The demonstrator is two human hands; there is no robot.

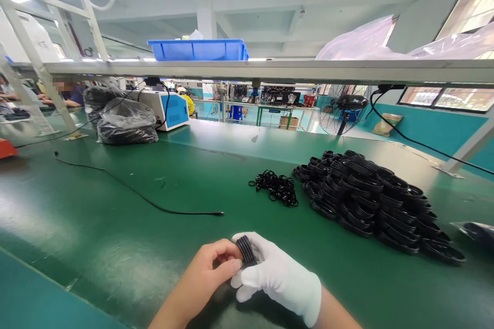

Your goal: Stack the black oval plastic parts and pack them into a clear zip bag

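Observation:
A coiled black cable point(247, 251) is held between my two hands above the near part of the green table. My bare left hand point(216, 264) pinches the coil's left side with thumb and fingers. My right hand point(270, 272), in a white glove, wraps around the coil from the right. Beyond my hands is a heap of small black loops point(276, 186), which look like cable ties or bands. To its right rises a large pile of coiled black cables point(366, 195). A single uncoiled cable point(154, 203) stretches across the table to the left.
Plastic bags of black items point(125, 121) and a blue-and-white machine point(170, 110) stand at the back left. A shelf point(270, 69) spans overhead, bearing a blue bin point(198, 50). A fan point(342, 108) stands behind the table. People sit at the far left.

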